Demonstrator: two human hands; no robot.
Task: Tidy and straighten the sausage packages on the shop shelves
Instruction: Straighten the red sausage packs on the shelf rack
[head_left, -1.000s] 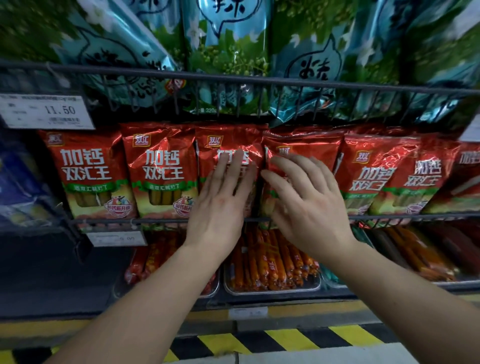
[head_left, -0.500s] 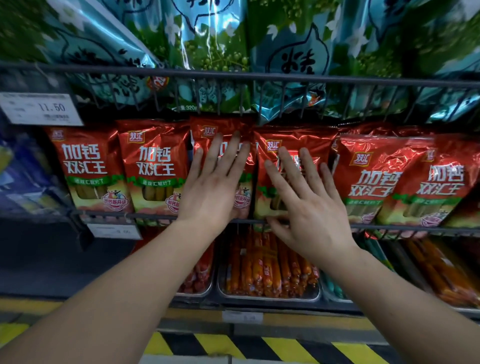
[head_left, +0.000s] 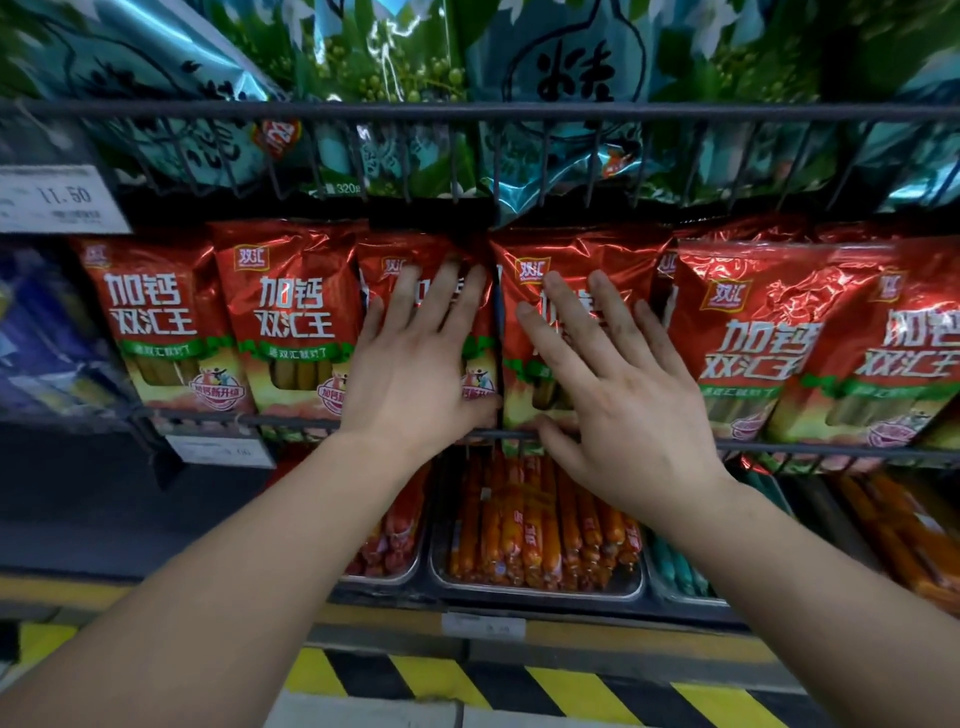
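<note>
Where our left hand (head_left: 415, 374) lies, head view: flat, fingers straight, on the third red sausage pack (head_left: 426, 249) from the left.
Right hand (head_left: 623, 405): we spread it open against the fourth pack (head_left: 587, 254), thumb at the wire rail (head_left: 810, 446).
Both packs: upright in the middle shelf row, side by side.

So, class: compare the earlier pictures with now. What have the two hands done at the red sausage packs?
The left hand has slid slightly up the third red pack, fingers drawn together. The right hand has flattened its curved fingers against the fourth red pack. Neither took anything in a grip. The other packs and the tray sausages stayed put.
</note>
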